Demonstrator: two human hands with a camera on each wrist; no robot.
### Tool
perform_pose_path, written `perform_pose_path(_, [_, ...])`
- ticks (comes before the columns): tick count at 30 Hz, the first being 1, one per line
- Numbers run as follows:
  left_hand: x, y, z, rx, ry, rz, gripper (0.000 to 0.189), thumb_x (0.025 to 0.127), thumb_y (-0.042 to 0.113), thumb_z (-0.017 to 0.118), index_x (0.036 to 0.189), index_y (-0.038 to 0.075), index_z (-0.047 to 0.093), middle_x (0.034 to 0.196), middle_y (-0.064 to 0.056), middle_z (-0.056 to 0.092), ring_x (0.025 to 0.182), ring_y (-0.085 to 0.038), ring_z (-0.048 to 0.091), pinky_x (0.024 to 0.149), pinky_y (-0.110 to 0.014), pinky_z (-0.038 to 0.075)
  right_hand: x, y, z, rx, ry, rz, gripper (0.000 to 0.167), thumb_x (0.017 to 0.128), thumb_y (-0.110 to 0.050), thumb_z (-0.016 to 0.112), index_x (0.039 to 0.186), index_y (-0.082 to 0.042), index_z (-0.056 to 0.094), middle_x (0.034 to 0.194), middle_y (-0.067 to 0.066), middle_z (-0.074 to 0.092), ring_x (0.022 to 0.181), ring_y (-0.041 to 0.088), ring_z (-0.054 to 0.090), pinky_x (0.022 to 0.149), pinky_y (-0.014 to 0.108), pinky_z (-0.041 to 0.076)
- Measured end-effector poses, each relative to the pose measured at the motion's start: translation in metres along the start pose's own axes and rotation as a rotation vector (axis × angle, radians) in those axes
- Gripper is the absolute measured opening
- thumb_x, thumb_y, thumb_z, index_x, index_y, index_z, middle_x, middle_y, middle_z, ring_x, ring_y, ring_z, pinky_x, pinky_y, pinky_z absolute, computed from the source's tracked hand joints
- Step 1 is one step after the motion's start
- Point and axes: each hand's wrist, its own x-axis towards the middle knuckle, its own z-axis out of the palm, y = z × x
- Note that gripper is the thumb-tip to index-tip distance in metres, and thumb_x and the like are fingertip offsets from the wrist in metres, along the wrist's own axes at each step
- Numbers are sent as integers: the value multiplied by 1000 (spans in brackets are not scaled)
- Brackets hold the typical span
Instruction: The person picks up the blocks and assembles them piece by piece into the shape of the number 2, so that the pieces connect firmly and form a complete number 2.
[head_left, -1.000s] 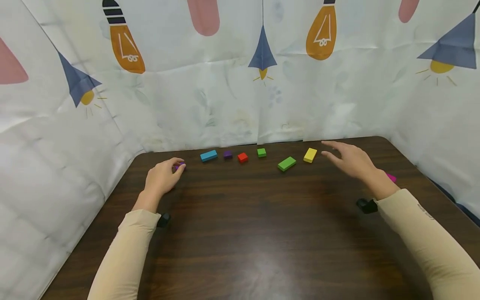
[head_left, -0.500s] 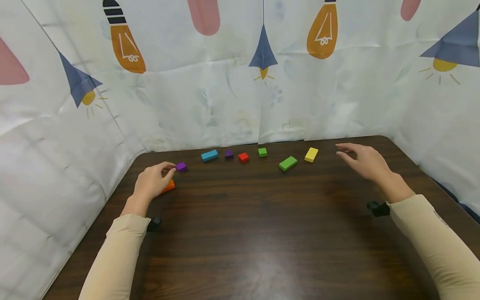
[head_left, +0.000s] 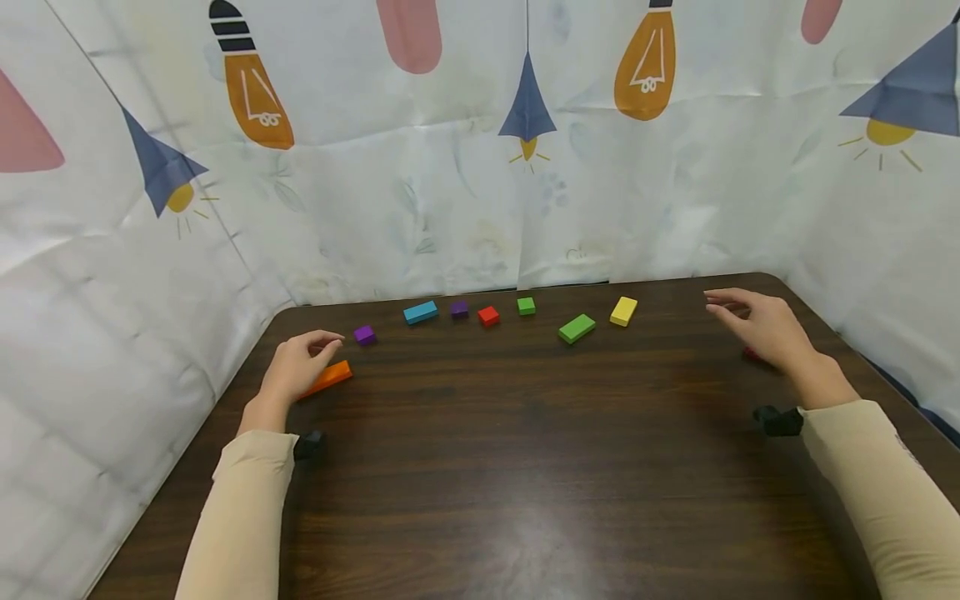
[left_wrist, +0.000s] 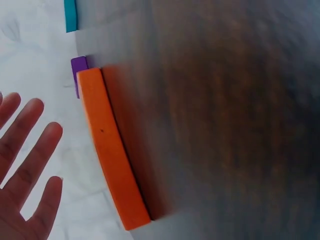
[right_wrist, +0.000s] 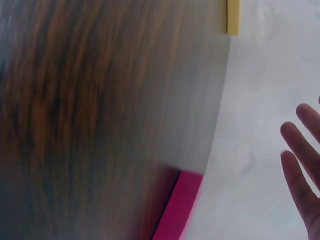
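Observation:
My left hand (head_left: 294,371) hovers above the left side of the table, its fingers loosely bent and holding nothing. Partly covered by it in the head view is a long orange block (head_left: 330,377), whose full length shows in the left wrist view. Just past the fingertips lies a small purple block (head_left: 365,335). On the far right my right hand (head_left: 767,327) is also raised and holds nothing. Below it, a magenta block (right_wrist: 179,206) lies on the table in the right wrist view. In the head view that block is mostly hidden by the hand.
Along the far edge of the dark wooden table (head_left: 517,467) lie a blue block (head_left: 420,312), a dark purple block (head_left: 459,310), a red block (head_left: 488,316), a small green block (head_left: 527,306), a longer green block (head_left: 577,328) and a yellow block (head_left: 623,311). Printed cloth (head_left: 360,217) hangs behind.
My left hand has drawn back leftward, uncovering the purple block and part of the orange block. My right hand has moved rightward from the yellow block, over the magenta block. The blocks look unmoved.

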Motion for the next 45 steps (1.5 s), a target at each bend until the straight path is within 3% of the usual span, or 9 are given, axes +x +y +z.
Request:
perform_pose_path(7, [-2,-8,-2,10,-51,-15,38,108,28,54,128,-1,68,122,-28,67,111,-45,62,97,-63,45,-7,13,-8,70,-41,77,45,107,-30,57,139,3,59,131,32,60,114,49,57,92,67,42])
perform_pose_path(14, [-2,-9,-4,10,-99,-31,35,107,25,58,127,-3,68,122,-30,66,111,-47,62,95,-63,46,-9,24,-18,75,-187,137,53,108,-35,54,143,6,54,140,38,50,125,55,46,98,73,34])
perform_pose_path(20, [-2,-10,-2,11,-147,-54,37,106,26,58,129,-2,67,126,-29,64,115,-48,60,97,-64,44,-8,33,-28,11,-289,182,59,108,-38,53,146,9,49,140,42,46,126,59,43,97,73,36])
perform_pose_path(33, [-3,-16,-4,10,-210,-47,41,100,22,68,131,-5,64,126,-27,66,113,-47,62,96,-60,47,-10,54,-32,-101,-373,164,64,105,-34,58,145,13,43,137,41,49,122,60,47,93,72,40])
perform_pose_path(45, [0,-19,1,22,-240,-61,49,92,17,78,132,-6,63,130,-30,62,115,-47,57,99,-60,43,-13,74,-31,-121,-426,190,74,98,-35,69,142,18,41,132,47,48,119,65,44,96,74,37])
